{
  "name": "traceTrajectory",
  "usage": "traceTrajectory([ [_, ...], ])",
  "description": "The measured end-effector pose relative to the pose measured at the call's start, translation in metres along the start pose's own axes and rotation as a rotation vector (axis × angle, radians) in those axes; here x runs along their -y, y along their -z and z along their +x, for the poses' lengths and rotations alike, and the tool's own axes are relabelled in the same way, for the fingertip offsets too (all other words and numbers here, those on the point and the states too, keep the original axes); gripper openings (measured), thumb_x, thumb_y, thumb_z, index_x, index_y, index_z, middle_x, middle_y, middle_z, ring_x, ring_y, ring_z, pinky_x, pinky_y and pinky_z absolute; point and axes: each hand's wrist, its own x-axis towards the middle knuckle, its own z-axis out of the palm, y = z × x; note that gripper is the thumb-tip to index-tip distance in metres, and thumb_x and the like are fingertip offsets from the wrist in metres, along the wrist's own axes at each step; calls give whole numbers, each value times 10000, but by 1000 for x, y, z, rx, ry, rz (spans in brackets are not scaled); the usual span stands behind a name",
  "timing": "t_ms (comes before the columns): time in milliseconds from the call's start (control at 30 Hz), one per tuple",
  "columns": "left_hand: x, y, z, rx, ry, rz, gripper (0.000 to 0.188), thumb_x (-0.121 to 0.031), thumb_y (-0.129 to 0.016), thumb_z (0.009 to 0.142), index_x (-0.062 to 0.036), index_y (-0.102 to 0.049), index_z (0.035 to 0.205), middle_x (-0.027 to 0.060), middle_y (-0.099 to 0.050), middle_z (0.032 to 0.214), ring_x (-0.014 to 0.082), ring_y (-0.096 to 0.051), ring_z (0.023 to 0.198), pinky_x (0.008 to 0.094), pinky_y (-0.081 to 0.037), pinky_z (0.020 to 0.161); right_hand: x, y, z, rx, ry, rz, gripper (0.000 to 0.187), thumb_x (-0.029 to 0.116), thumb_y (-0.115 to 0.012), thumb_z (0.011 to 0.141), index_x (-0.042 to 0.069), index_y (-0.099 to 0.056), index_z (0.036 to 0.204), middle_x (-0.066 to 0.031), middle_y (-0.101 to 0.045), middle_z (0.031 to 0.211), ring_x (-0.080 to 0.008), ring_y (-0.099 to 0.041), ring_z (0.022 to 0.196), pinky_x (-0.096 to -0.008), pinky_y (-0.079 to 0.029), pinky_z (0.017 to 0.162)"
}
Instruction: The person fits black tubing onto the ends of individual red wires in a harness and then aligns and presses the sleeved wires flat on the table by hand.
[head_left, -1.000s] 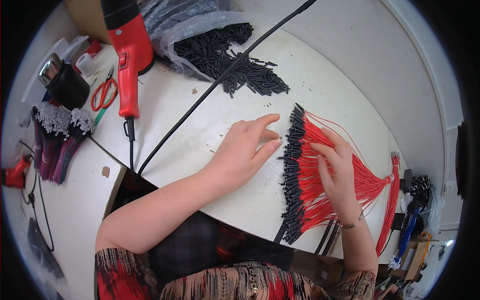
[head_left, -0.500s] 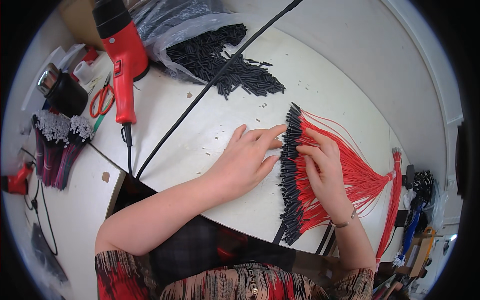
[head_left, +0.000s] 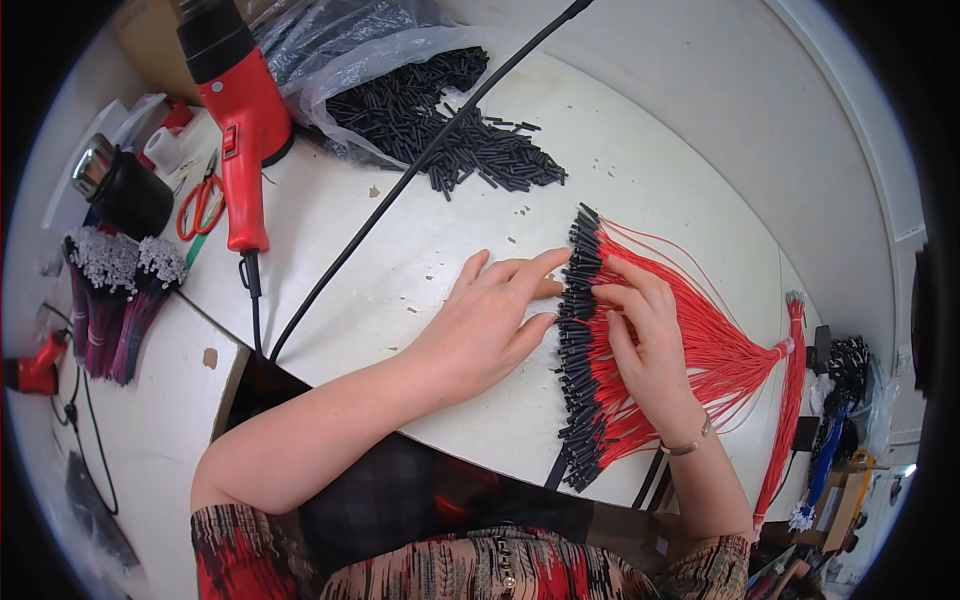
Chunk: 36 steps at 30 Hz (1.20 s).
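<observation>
A fan of red wires (head_left: 700,345) lies on the white table, its ends capped with a row of black sleeves (head_left: 577,350). From the left, my left hand (head_left: 490,315) reaches the row with fingers spread; its index fingertip touches the upper sleeves and its thumb is close to them. My right hand (head_left: 645,330) rests over the wires just right of the row. Its fingers are bent but apart, with the fingertips at the sleeves and the thumb below them. I see nothing gripped in either hand. Further right, the wires gather at a tie (head_left: 784,348).
Loose black tubes (head_left: 500,150) spill from a clear plastic bag (head_left: 350,80). A red heat gun (head_left: 245,130) stands at the left, near orange-handled scissors (head_left: 203,205) and dark wire bundles (head_left: 110,310). A black cable (head_left: 400,185) crosses the table; another red wire bundle (head_left: 783,430) lies right.
The whole view has shifted very slightly. Both hands stay at the same part of the sleeve row, with their fingers almost unmoved.
</observation>
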Motion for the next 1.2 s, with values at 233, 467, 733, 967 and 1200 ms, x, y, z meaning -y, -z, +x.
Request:
traceTrajectory([
  [233, 0, 0, 0, 4, 1, 0, 624, -130, -567, 1032, -107, -306, 1599, 130, -667, 1389, 370, -511, 1338, 569, -180, 1254, -3, -1, 0, 15, 38, -33, 212, -70, -635, 890, 12, -692, 1078, -164, -599, 1392, -359, -548, 1252, -441, -448, 1065],
  [467, -1, 2, 0, 8, -2, 2, 625, -129, -569, 1031, -105, -307, 1598, 128, -669, 1389, 351, -527, 1330, 569, -180, 1252, -3, -1, 1, 21, 34, -5, 173, -80, -634, 866, 19, -677, 1002, -161, -599, 1395, -360, -545, 1249, -444, -442, 1064],
  [733, -1, 2, 0, 22, 13, -10, 626, -130, -567, 1033, -108, -303, 1601, 130, -670, 1388, 336, -536, 1347, 573, -167, 1258, -5, -4, 3, 15, 17, 22, 147, -74, -638, 861, 23, -670, 967, -159, -616, 1369, -358, -553, 1236, -442, -441, 1060],
  [967, -1, 4, 0, 34, 12, -9, 625, -129, -561, 1037, -110, -299, 1604, 125, -661, 1399, 317, -539, 1364, 588, -156, 1261, -4, -7, 3, -7, 28, 14, 159, -68, -639, 869, 20, -678, 996, -160, -618, 1363, -354, -558, 1223, -439, -443, 1054],
  [1200, 0, 3, 0, 25, 42, -52, 618, -105, -555, 1033, -106, -310, 1600, 127, -691, 1355, 296, -533, 1391, 564, -156, 1265, -4, -7, 3, -12, 40, -13, 187, -65, -640, 870, 17, -689, 1030, -155, -617, 1362, -354, -555, 1221, -445, -438, 1056],
])
